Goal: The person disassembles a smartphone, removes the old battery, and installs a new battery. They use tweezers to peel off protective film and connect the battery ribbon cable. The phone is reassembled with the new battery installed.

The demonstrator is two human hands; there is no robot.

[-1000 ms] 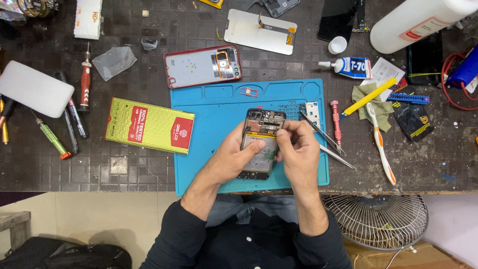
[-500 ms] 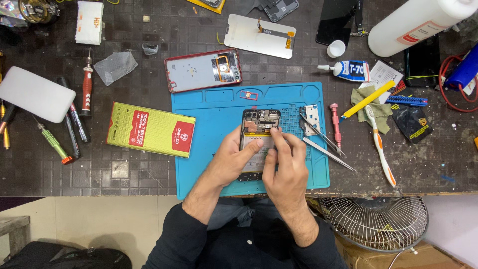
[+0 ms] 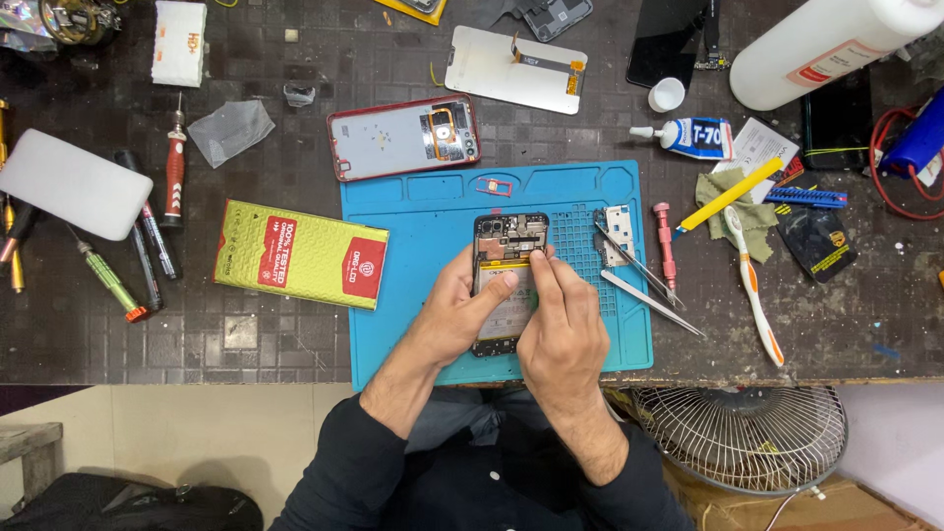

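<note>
My left hand curls around the left edge of the opened smartphone, its thumb pressed on the battery. My right hand lies over the phone's lower half, fingers bent and fingertips pressing near the yellow strip. The phone lies flat on the blue repair mat, with tweezers just to its right and a red back cover above the mat.

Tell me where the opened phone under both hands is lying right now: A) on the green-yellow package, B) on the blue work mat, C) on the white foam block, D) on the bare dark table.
B: the opened phone lies on the blue work mat, with the left hand and right hand on it.
</note>
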